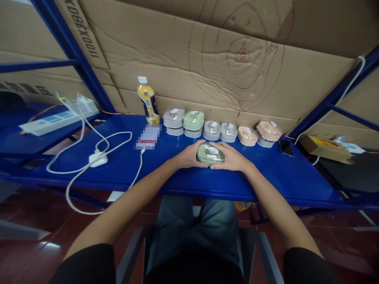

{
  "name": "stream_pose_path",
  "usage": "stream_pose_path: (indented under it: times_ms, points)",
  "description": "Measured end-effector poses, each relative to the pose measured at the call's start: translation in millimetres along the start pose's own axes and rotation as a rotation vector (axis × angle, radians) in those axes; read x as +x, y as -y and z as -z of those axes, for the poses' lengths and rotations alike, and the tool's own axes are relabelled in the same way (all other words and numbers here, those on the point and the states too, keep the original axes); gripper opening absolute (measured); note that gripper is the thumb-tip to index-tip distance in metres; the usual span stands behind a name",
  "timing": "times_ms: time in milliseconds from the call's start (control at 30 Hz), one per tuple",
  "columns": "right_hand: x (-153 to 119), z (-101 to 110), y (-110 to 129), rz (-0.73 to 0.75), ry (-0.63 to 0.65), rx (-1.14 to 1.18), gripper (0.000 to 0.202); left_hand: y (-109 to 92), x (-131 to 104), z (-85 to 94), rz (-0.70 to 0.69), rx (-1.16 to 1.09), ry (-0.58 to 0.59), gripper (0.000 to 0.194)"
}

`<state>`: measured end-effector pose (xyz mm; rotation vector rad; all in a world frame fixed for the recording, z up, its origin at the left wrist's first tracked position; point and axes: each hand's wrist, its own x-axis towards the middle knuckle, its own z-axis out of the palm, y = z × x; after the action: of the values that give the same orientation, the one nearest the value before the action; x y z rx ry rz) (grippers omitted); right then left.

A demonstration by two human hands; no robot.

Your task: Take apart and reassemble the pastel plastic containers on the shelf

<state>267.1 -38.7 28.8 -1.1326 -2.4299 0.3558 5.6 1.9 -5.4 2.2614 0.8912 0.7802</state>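
Note:
A green lidded container [211,154] with a round sticker on its lid is held between both hands, low over the blue table [207,183] near its front edge. My left hand [192,156] wraps round its left side, and my right hand [231,157] wraps round its right side. Behind it, along the cardboard wall, stand similar containers: a grey one [173,117] and a green one [194,120], each stacked on another, two smaller grey ones [211,130], a pink one [247,135], and a pink one [269,130] atop a grey one.
Back left of the table stands a yellow bottle [148,101], near a blurred device [149,136] with a white cable. A white charger [98,158] and looping cables lie at the left. A dark phone [286,147] rests at the right, near an open cardboard box [325,149].

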Motion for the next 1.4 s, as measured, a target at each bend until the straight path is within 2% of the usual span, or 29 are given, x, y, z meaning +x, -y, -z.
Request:
stream_pose_path:
  times_ms: [67, 133, 200, 300, 367, 467, 533, 633, 733, 867, 967, 1067, 1267, 1333, 1400]
  points:
    - [-0.5, 1.4, -5.4, 0.016, 0.036, 0.016, 0.113, 0.2, -0.6, 0.5, -0.001, -0.007, -0.004, 0.117]
    - [-1.9, 3.2, -11.1, 0.006, 0.022, 0.016, 0.111, 1.7, -0.9, 0.4, -0.007, -0.033, -0.020, 0.118]
    - [-3.7, 6.9, -15.4, -0.006, -0.035, 0.019, 0.105, 4.1, -0.2, -0.3, -0.035, -0.097, -0.079, 0.114]
    - [-1.9, 17.7, -18.9, -0.041, -0.210, 0.012, 0.096, 7.2, 3.0, -1.7, -0.081, -0.168, -0.264, 0.095]
    - [7.2, 26.5, -19.3, -0.159, -0.388, -0.064, 0.094, 7.9, 5.6, -2.5, -0.079, -0.139, -0.376, 0.081]
    - [37.0, 34.9, -17.3, -0.457, -0.564, -0.221, 0.094, 8.3, 8.2, -3.5, -0.052, -0.056, -0.427, 0.066]
    - [63.9, 34.8, -14.5, -0.615, -0.549, -0.272, 0.090, 9.2, 8.6, -4.2, -0.044, -0.024, -0.417, 0.062]
    - [102.0, 27.3, -8.5, -0.729, -0.487, -0.337, 0.080, 11.7, 8.0, -4.8, -0.046, -0.010, -0.400, 0.060]
    - [126.3, 15.3, -0.8, -0.768, -0.497, -0.413, 0.076, 13.4, 7.3, -4.8, -0.051, -0.003, -0.386, 0.058]
    - [136.8, -0.1, 10.6, -0.746, -0.518, -0.475, 0.081, 12.9, 7.0, -4.5, -0.062, 0.016, -0.371, 0.055]
    - [132.2, -2.2, 15.3, -0.710, -0.531, -0.483, 0.079, 11.9, 6.5, -3.8, -0.058, 0.019, -0.368, 0.055]
    - [114.2, 11.7, 7.6, -0.674, -0.580, -0.516, 0.070, 11.3, 6.0, -3.0, -0.041, 0.018, -0.353, 0.056]
    - [41.5, 52.8, -50.5, -0.703, -0.600, -0.607, 0.059, 12.5, 6.9, -4.1, -0.023, 0.039, -0.329, 0.054]
    - [20.2, 55.4, -67.6, -0.679, -0.590, -0.606, 0.056, 12.9, 7.4, -5.2, -0.029, 0.050, -0.323, 0.052]
    - [9.9, 51.9, -74.0, -0.592, -0.556, -0.567, 0.054, 12.8, 7.8, -6.2, -0.035, 0.063, -0.314, 0.051]
